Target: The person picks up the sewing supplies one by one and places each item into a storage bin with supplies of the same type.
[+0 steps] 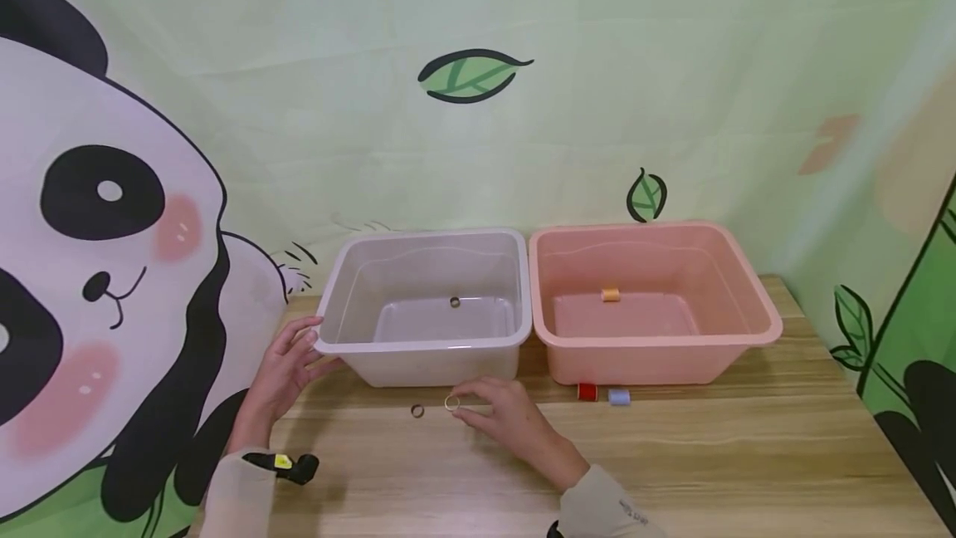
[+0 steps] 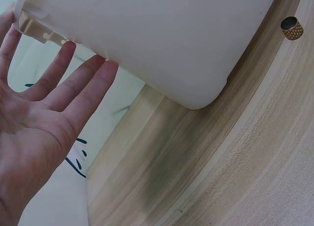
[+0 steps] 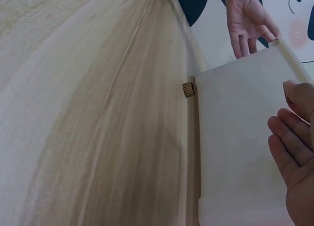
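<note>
My right hand (image 1: 508, 418) pinches a ring thimble (image 1: 452, 403) between thumb and index finger, low in front of the grey-white basin. In the right wrist view the right hand (image 3: 297, 147) shows at the right edge, the held thimble out of sight. A second ring thimble (image 1: 417, 411), a dimpled brass band (image 2: 292, 29), stands on the table just left of it. At the left end of the grey-white basin (image 1: 441, 364), my left hand (image 1: 284, 368) touches the rim with fairly straight, spread fingers (image 2: 91, 91). Inside this basin lies another ring thimble (image 1: 455, 302).
Right beside it stands a pink basin (image 1: 635, 364) with an orange-yellow thread spool (image 1: 611, 295) inside. A red spool (image 1: 587, 393) and a light blue spool (image 1: 619, 397) lie before it on the wooden table (image 1: 732, 447). A panda-printed cloth (image 1: 299, 106) hangs behind.
</note>
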`<move>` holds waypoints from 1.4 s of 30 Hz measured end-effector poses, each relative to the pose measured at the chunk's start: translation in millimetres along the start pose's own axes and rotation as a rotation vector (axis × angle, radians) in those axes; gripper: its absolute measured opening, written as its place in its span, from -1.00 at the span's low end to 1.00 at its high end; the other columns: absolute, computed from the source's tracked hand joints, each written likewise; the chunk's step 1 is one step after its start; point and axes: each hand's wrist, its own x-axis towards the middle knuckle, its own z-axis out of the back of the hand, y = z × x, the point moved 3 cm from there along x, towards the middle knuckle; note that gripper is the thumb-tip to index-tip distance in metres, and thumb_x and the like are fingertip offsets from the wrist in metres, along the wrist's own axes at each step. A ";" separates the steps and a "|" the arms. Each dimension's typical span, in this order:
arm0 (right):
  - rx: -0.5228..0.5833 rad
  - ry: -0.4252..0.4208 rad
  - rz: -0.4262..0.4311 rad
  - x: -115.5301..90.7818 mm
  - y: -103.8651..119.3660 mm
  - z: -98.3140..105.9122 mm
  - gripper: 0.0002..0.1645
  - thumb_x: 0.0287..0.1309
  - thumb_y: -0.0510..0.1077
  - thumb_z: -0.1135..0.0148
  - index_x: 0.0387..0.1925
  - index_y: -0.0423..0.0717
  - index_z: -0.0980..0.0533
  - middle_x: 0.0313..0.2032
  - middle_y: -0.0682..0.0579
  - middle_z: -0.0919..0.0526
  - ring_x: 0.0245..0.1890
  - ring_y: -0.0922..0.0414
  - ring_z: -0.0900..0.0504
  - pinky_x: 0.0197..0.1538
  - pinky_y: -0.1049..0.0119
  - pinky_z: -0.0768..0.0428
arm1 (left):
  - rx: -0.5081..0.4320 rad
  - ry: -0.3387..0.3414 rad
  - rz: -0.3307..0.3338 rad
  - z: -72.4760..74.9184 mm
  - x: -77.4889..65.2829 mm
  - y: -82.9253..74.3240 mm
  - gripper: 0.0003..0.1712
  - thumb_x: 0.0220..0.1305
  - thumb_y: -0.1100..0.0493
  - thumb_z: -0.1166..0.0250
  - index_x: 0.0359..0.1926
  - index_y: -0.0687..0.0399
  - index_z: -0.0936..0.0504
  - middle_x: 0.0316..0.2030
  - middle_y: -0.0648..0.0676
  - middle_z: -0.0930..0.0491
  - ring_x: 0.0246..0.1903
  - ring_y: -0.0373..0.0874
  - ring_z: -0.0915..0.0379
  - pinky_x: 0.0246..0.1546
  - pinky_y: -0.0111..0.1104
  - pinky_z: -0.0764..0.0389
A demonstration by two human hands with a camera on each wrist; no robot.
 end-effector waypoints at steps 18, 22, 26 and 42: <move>-0.011 -0.031 0.052 4.9 16.2 14.5 -0.73 0.19 -0.10 -0.48 -0.07 0.00 -0.69 -0.12 0.16 -0.77 -0.06 0.24 -0.72 0.05 0.41 -0.66 | 0.011 -0.014 0.027 -0.2 0.4 -1.1 -0.69 0.62 0.17 0.01 0.27 -0.10 -0.46 0.27 -0.09 -0.41 0.11 -0.10 -0.63 0.07 0.03 -0.61; -0.014 -0.039 0.083 6.6 20.2 18.3 -0.73 0.20 -0.10 -0.47 -0.07 -0.02 -0.69 -0.12 0.15 -0.77 -0.07 0.24 -0.73 0.05 0.43 -0.65 | 0.011 -0.014 0.026 -0.3 0.8 -0.6 -0.69 0.62 0.17 0.01 0.27 -0.10 -0.46 0.27 -0.09 -0.42 0.11 -0.11 -0.63 0.05 0.00 -0.63; -0.020 -0.048 0.101 8.1 24.2 21.9 -0.73 0.20 -0.10 -0.47 -0.07 -0.03 -0.68 -0.12 0.13 -0.77 -0.06 0.23 -0.73 0.05 0.43 -0.65 | 0.008 -0.010 0.024 -0.1 0.9 -0.1 -0.68 0.62 0.17 0.01 0.27 -0.10 -0.45 0.27 -0.09 -0.42 0.11 -0.11 -0.63 0.05 0.00 -0.64; -0.024 -0.082 0.145 13.3 36.0 38.0 -0.74 0.18 -0.16 -0.48 -0.09 -0.08 -0.68 -0.13 0.08 -0.77 -0.08 0.20 -0.74 0.03 0.44 -0.66 | 0.006 -0.010 0.035 0.0 1.5 -0.6 -0.67 0.62 0.14 -0.01 0.29 -0.08 -0.44 0.29 -0.09 -0.41 0.13 -0.10 -0.61 0.07 -0.01 -0.64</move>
